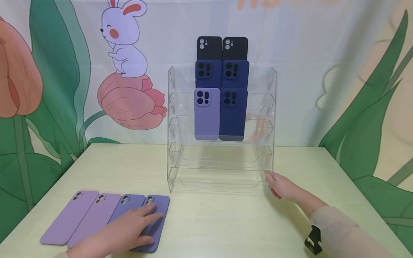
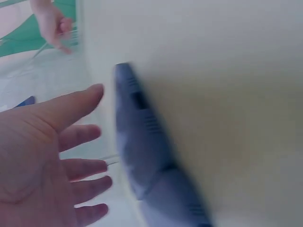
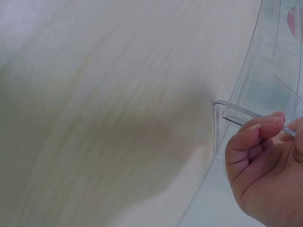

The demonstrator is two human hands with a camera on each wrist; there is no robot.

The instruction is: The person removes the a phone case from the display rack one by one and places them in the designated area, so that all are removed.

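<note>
- Periwinkle rectangular phone case (image 1: 154, 228) lies on the surface beneath my left hand (image 1: 129, 225), fingers spread, gripping nothing; contact I can't confirm.
- Its long axis runs forward, leaning slightly right.
- Just left of it: a matching periwinkle case (image 1: 125, 206), then two lilac cases (image 1: 96, 216).
- Ahead-right stands the clear plastic tiered rack (image 1: 222, 169); my farther right hand (image 1: 282, 186) pinches its side.

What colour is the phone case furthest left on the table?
That phone case is light purple; the head view shows it best.
</note>
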